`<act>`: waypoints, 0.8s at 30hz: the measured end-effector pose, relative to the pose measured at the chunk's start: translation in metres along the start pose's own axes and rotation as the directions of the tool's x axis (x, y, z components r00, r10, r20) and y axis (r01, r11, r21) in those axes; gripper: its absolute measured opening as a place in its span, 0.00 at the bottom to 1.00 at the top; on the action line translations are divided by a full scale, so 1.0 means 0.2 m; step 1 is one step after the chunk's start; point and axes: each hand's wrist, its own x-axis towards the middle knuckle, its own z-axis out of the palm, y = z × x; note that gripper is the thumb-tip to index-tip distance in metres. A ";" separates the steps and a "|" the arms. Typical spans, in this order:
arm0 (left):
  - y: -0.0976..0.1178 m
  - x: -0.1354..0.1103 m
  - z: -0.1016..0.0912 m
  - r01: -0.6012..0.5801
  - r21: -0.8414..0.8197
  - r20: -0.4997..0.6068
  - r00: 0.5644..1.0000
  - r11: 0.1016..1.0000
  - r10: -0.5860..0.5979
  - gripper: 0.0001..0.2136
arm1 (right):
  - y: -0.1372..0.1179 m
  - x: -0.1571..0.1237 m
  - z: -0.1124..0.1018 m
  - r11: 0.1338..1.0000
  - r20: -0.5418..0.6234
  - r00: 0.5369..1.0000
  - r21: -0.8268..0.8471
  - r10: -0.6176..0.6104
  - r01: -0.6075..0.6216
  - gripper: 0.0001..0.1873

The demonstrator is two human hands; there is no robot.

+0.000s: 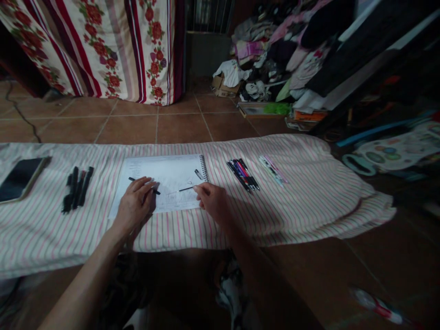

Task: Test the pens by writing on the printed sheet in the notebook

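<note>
On the left part of a striped cloth (309, 192), a phone (23, 179) with a dark screen is laid, and behind, a brown tiled floor (178, 128) is crossed at the left by a dark cable (25, 119). In the background, a curtain (127, 46) decorated with red flowers is hung, and to the right of it clothes (282, 52) are heaped, with a white cloth (231, 73) draped over a cardboard box (223, 89) and a bright green object (277, 108) placed near. At the right, a pale object with coloured ovals (398, 149) is seen, while a white and red object (378, 307) is found on the floor, too blurred to be identified.
</note>
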 end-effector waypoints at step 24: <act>0.10 0.08 0.07 -0.029 0.069 -0.091 0.995 0.997 0.035 0.17 | 0.05 0.15 0.03 0.829 -0.159 0.932 -0.522 -0.324 0.199 0.12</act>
